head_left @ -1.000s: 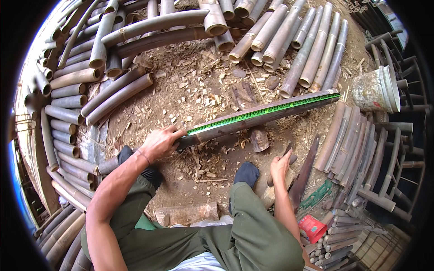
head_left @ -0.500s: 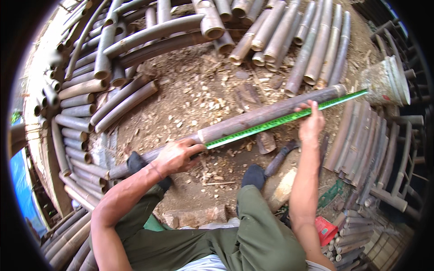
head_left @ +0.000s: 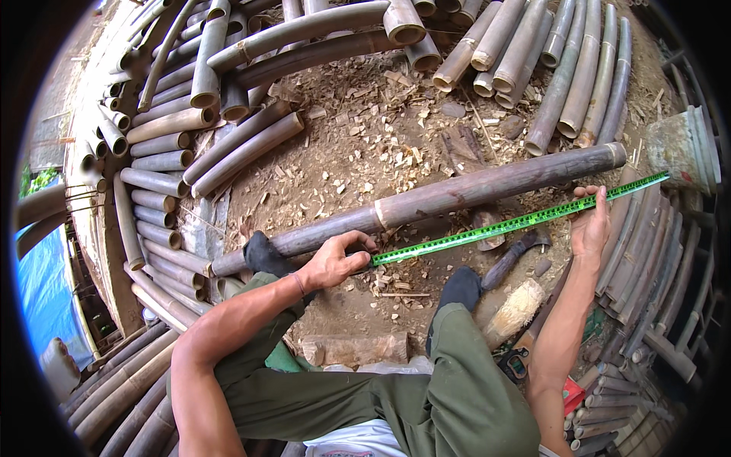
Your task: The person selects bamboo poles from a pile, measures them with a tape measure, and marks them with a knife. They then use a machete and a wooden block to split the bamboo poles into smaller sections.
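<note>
Green and straight, the marked strip (head_left: 487, 229) lay on your side of the dark bamboo pole (head_left: 502, 185), its long axis slanting up to the right, nearly parallel to the pole's, with a narrow gap between them in view. That gap was the relation that mattered: strip nearer your body, pole just beyond it, away from you. Your left hand (head_left: 329, 263) had thumb and fingers pinched on the strip's near left end, just beside the pale ring around the pole. Your right hand (head_left: 591, 228) had its fingers grasping the strip well along toward the far end; how firmly, you could not have told from this view. Of the two, your left hand was nearer the ring and your right nearer the pole's right end, and the strip's tip reached past that end. Whether either hand touched the pole could not be told

Farther out, the pole crossed over a rough piece of wood (head_left: 461, 148) on the ground, and your left foot (head_left: 264, 253) in its dark sock was at the pole's left part. Near your right foot (head_left: 460, 289) lay a dark-handled tool (head_left: 509, 263) and a pale-topped log (head_left: 515, 311). Beyond the strip's tip stood a stained bucket (head_left: 676, 152), with cut bamboo lengths (head_left: 560, 76) lying at the upper right
</note>
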The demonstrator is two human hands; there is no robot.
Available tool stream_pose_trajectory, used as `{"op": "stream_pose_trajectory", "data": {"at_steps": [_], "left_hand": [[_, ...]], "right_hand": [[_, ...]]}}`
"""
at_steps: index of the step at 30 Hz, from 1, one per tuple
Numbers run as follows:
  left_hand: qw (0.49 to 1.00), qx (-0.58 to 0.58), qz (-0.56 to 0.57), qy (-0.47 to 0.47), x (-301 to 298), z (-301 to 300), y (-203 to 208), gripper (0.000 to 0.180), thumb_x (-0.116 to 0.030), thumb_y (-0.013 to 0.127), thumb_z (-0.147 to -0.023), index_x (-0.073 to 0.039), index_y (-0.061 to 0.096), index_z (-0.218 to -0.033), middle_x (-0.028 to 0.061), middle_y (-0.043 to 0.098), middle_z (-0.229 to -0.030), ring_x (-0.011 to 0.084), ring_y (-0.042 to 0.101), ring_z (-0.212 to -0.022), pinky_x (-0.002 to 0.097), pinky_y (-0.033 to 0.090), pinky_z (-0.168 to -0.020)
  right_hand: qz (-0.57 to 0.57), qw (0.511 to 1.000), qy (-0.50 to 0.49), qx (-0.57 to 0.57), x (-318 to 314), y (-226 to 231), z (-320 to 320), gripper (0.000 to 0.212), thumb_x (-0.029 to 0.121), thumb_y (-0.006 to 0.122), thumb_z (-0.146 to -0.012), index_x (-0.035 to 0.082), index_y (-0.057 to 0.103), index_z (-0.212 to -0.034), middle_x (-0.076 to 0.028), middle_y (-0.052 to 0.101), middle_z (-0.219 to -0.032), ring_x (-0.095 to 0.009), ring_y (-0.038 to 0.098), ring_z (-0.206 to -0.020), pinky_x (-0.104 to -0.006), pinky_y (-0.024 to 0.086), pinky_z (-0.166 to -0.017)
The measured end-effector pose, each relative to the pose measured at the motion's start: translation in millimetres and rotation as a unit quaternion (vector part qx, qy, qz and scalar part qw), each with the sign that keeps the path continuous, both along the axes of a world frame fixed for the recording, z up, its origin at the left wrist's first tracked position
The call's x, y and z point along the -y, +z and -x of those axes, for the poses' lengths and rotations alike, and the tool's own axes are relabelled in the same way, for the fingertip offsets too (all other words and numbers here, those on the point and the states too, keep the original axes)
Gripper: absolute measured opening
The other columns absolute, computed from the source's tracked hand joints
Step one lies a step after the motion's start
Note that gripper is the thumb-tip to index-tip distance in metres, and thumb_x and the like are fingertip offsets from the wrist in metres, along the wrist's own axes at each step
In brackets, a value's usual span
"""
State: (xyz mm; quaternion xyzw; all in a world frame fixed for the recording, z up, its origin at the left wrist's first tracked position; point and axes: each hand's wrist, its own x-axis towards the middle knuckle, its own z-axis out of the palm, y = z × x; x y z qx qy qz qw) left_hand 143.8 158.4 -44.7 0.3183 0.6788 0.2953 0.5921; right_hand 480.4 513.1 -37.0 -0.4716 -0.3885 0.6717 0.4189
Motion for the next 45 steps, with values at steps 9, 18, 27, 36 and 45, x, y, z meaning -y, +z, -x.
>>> {"op": "stream_pose_trajectory", "data": {"at_steps": [9,18,27,36,45], "left_hand": [[0.992,-0.114,-0.053,-0.010,-8,0,4,0.020,-0.020,0.056,-0.090,-0.005,0.061,-0.103,0.0095,0.065,-0.087,0.0210,0.060,-0.077,0.0355,0.050,-0.074],[0.940,-0.295,-0.081,-0.150,-15,17,14,0.020,-0.015,0.054,-0.091,-0.012,0.068,-0.104,0.0197,0.065,-0.099,0.0379,0.065,-0.088,0.0457,0.053,-0.077],[0.895,-0.349,-0.064,-0.270,-16,32,22,0.033,-0.028,0.070,-0.087,-0.015,0.065,-0.117,0.0158,0.063,-0.109,0.0348,0.064,-0.098,0.0440,0.055,-0.083],[0.893,-0.374,-0.136,-0.212,-23,42,7,0.024,-0.021,0.066,-0.091,-0.013,0.068,-0.114,0.0139,0.065,-0.104,0.0334,0.066,-0.089,0.0429,0.056,-0.077],[0.895,-0.368,-0.109,-0.227,-28,45,-9,0.026,-0.023,0.066,-0.091,-0.014,0.068,-0.115,0.0146,0.066,-0.107,0.0338,0.066,-0.093,0.0435,0.055,-0.078]], "right_hand": [[0.105,0.980,0.168,0.019,88,-8,85,0.028,0.025,0.065,-0.097,-0.003,0.066,-0.095,-0.013,0.069,-0.083,-0.018,0.069,-0.060,-0.0282,0.061,-0.050],[0.157,0.972,0.171,0.036,119,-37,122,0.035,0.026,0.074,-0.091,-0.007,0.064,-0.095,-0.013,0.068,-0.080,-0.018,0.069,-0.060,-0.0263,0.059,-0.048],[0.163,0.975,0.144,0.049,118,-57,120,0.035,0.024,0.076,-0.089,-0.007,0.061,-0.093,-0.012,0.066,-0.075,-0.018,0.068,-0.058,-0.0270,0.059,-0.048],[0.094,0.979,0.146,0.111,97,-54,99,0.023,0.023,0.062,-0.099,0.001,0.062,-0.107,-0.009,0.069,-0.084,-0.013,0.067,-0.065,-0.0257,0.057,-0.056],[-0.108,0.797,0.067,0.591,127,-110,-15,0.060,0.030,0.076,-0.086,-0.002,0.049,-0.129,-0.022,0.057,-0.113,-0.031,0.057,-0.103,-0.0445,0.046,-0.090]]}}
